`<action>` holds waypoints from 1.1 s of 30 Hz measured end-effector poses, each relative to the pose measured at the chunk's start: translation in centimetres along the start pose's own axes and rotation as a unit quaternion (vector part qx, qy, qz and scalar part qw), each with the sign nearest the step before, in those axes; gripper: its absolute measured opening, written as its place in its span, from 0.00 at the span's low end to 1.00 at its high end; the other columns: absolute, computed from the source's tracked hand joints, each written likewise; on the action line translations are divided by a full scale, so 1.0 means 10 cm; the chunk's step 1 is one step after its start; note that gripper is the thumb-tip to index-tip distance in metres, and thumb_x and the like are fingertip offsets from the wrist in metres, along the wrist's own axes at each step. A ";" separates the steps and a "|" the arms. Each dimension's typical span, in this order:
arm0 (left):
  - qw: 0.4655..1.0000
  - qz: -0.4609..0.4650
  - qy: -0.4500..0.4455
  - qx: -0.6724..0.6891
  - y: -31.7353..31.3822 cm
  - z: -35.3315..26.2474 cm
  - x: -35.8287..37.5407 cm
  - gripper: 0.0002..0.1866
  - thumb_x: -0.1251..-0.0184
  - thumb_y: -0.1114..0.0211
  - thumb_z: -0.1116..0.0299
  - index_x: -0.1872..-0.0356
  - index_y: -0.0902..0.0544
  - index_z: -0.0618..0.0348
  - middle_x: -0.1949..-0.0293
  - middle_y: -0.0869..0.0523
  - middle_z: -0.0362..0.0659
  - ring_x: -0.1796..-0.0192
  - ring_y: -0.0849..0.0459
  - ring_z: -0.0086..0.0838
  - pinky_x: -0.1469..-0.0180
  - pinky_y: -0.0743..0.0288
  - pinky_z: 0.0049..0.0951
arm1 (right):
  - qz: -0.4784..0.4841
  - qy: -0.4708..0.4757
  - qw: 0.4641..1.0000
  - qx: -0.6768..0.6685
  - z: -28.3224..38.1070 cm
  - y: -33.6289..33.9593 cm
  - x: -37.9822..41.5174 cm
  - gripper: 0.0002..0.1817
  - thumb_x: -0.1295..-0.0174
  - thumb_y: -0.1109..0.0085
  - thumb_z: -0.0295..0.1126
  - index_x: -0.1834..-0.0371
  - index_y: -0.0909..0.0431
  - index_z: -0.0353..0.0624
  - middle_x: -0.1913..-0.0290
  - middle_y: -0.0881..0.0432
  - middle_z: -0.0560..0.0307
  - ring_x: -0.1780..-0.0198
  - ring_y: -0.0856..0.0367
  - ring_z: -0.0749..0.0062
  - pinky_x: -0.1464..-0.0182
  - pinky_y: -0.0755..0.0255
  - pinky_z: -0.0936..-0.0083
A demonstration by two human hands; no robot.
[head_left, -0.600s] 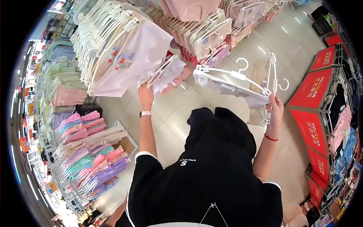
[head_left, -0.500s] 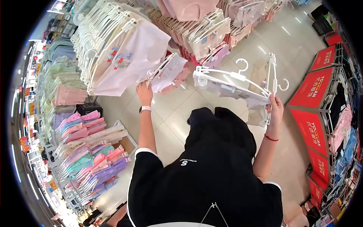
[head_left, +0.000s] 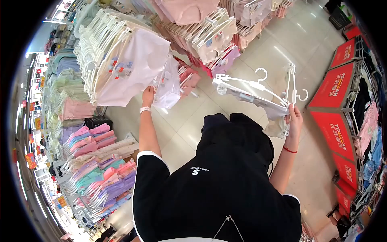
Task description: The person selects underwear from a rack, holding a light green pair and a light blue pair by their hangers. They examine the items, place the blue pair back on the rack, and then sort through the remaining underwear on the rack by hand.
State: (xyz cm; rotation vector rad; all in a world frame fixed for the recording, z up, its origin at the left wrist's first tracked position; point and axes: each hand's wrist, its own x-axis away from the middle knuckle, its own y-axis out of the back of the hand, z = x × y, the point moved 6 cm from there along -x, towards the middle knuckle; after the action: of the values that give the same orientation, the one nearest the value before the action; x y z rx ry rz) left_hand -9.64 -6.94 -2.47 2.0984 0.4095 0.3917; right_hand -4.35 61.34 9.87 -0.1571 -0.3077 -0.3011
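Observation:
My left hand (head_left: 148, 96) is closed at the edge of pale lilac underpants (head_left: 167, 88) hanging on the rack, its fingertips partly hidden. Just above it, larger lilac underpants (head_left: 139, 66) with tags hang at the front of a packed row. Out to the right, my right hand (head_left: 294, 117) grips two white plastic hangers together near their ends. One hanger (head_left: 258, 85) carries pale grey-lilac underpants (head_left: 250, 97); the other hanger (head_left: 293, 82) stands more upright, with a pale beige garment (head_left: 274, 127) below it.
Rows of beige and pink underwear (head_left: 209, 36) hang ahead. Colourful folded-over garments (head_left: 102, 177) hang on a rack at the left. Red sign panels (head_left: 333, 90) front a clothes rack on the right. Shiny floor tiles (head_left: 181, 125) lie between, and a dark basket (head_left: 338, 18) stands far right.
My left hand has moved slightly left and down. The smaller lilac underpants beside it have swung to face me more. My right hand still holds the hangers, nearly unmoved.

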 end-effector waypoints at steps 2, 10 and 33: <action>1.000 0.012 -0.018 -0.017 0.01 0.11 -0.09 0.19 0.33 0.54 0.56 0.71 0.22 0.61 0.76 0.18 0.46 0.72 0.20 0.36 0.65 0.29 0.34 | -0.005 0.000 1.000 -0.019 -0.08 0.04 -0.03 0.17 0.36 0.46 0.38 0.58 0.24 0.32 0.76 0.27 0.66 0.82 0.40 0.89 0.78 0.44 0.90; 0.988 0.092 0.026 0.125 -0.05 0.12 -0.11 0.19 0.31 0.54 0.57 0.71 0.22 0.61 0.79 0.20 0.43 0.75 0.22 0.27 0.68 0.30 0.27 | 0.015 -0.009 0.999 -0.036 0.00 -0.13 -0.06 0.18 0.35 0.48 0.40 0.60 0.24 0.32 0.79 0.30 0.67 0.83 0.40 0.88 0.79 0.45 0.89; 0.969 0.092 0.105 0.204 0.00 0.06 -0.06 0.18 0.31 0.51 0.55 0.63 0.23 0.61 0.71 0.18 0.44 0.70 0.20 0.27 0.66 0.27 0.26 | 0.021 -0.016 0.999 -0.027 0.09 -0.32 0.01 0.16 0.36 0.46 0.40 0.67 0.23 0.35 0.81 0.29 0.66 0.83 0.37 0.87 0.80 0.46 0.90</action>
State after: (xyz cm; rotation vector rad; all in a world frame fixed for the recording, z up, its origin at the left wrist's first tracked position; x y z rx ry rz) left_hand -9.96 -7.64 -2.88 2.5156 0.4501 0.6915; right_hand -5.57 58.51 11.11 -0.2216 -0.3284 -0.2661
